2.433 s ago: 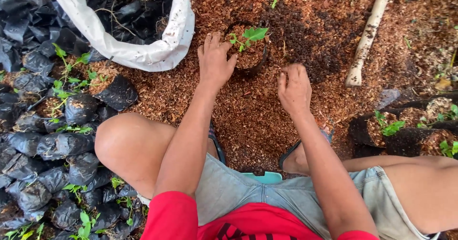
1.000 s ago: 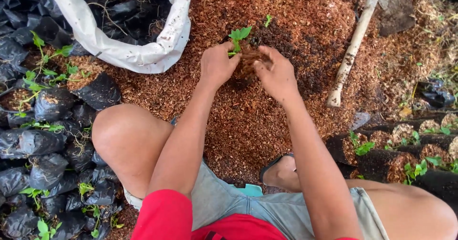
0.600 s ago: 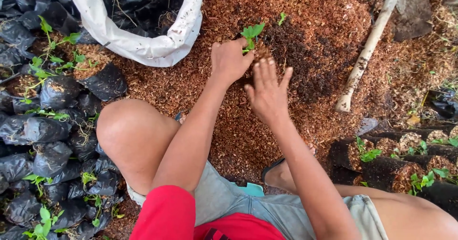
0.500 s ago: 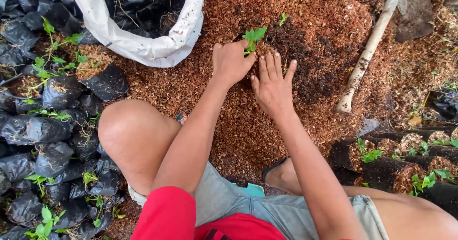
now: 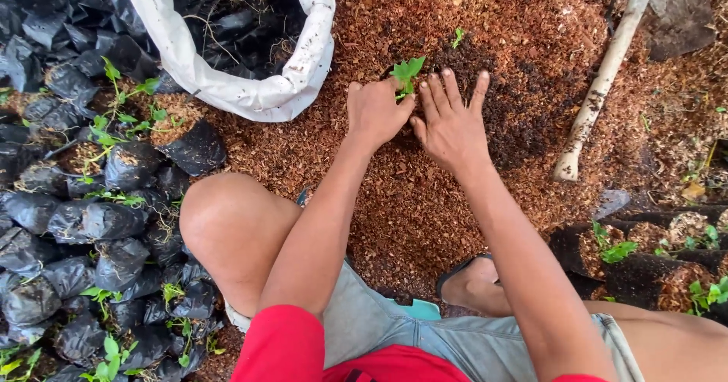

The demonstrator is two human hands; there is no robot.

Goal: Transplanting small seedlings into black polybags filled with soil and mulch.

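Head view: two hands, left hand (image 5: 375, 113), right hand (image 5: 453, 124), flank one seedling (image 5: 407, 71).

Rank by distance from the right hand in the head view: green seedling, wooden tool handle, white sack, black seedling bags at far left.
From the right hand:
1. Green seedling, just left of the fingertips.
2. Wooden tool handle, to the right.
3. White sack, upper left.
4. Black seedling bags, far left.

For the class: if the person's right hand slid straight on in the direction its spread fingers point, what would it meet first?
The right hand points up the picture, so it would probably first meet the dark patch of soil in the reddish-brown mulch. The seedling lies left of that line.
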